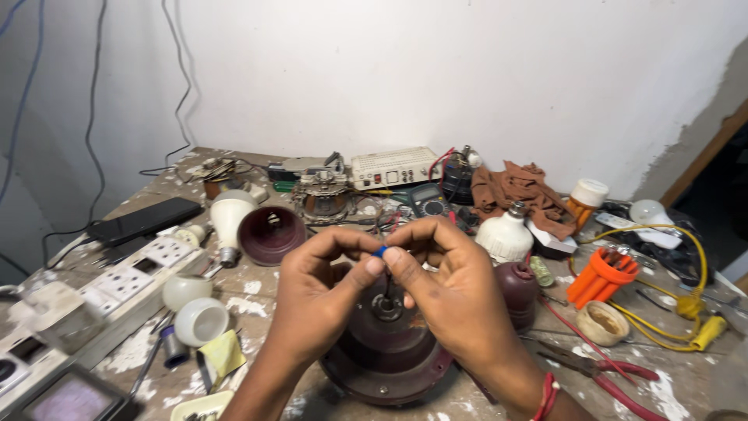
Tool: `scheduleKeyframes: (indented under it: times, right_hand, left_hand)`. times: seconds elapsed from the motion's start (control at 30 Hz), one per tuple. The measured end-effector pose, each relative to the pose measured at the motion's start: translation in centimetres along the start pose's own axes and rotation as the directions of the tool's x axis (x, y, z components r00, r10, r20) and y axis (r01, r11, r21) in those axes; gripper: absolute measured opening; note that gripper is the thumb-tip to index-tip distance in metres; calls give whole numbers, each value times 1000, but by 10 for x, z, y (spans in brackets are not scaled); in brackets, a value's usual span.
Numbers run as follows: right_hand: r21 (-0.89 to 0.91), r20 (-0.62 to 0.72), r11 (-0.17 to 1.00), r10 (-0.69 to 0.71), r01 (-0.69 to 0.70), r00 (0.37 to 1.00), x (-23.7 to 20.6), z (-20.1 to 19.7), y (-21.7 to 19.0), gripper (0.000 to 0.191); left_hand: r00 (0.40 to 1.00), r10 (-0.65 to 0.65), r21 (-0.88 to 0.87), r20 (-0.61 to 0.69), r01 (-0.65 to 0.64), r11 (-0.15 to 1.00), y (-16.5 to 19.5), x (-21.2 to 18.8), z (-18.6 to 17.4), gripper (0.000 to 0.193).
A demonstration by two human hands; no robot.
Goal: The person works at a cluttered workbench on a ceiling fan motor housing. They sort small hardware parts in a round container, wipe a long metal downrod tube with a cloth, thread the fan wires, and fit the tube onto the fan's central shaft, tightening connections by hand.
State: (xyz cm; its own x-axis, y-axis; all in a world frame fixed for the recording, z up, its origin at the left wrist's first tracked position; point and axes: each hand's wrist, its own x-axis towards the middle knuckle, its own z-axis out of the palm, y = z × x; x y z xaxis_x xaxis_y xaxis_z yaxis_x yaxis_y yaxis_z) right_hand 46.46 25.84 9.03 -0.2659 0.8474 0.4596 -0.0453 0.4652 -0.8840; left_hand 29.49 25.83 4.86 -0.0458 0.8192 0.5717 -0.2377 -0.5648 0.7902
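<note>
The dark red motor housing (pixel 386 351) sits open on the counter (pixel 257 284) while both hands, left hand (pixel 315 300) and right hand (pixel 456 292), pinch a small blue piece (pixel 379 251) above its centre, apparently mid-repair with nothing reassembled.

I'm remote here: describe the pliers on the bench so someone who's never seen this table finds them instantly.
Start from the big round dark-red motor housing under both hands at the bench's near edge. Go to its right, past the right hand and wrist: the pliers lie flat there. Their red handles set them apart from the orange holder and yellow cable behind.
</note>
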Motion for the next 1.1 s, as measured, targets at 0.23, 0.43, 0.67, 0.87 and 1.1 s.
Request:
scheduleKeyframes:
  times: [0.23, 0.43, 0.67, 0.87, 1.1]
  right_hand:
    - [35, 37, 995, 96, -97, 995, -3, 6, -1, 25]
    - [315, 94, 905, 271, -287, 958, 0, 6, -8, 30]
    - [230, 137, 918, 297, -322, 945, 2, 7, -4, 30]
    - [236, 142, 909, 317, -343, 938, 3, -2, -5, 28]
    - [111, 187, 926, 337, -361, 923, 6, -18, -3, 19]
  left_hand:
    - [996, 33, 30, -77, -30, 999, 1, -3, -10, 17]
    - [997, -14, 19, -81, 16, 1000, 4, -5, -16, 19]
    - [999, 37, -108, -28, -40, 993, 2, -4, -16, 18]
    - [998, 57, -64, -37, -59, 996, -1, -2, -7, 12]
    - [999, 48, 10, -15, -48, 999, -10, -1, 2, 15]
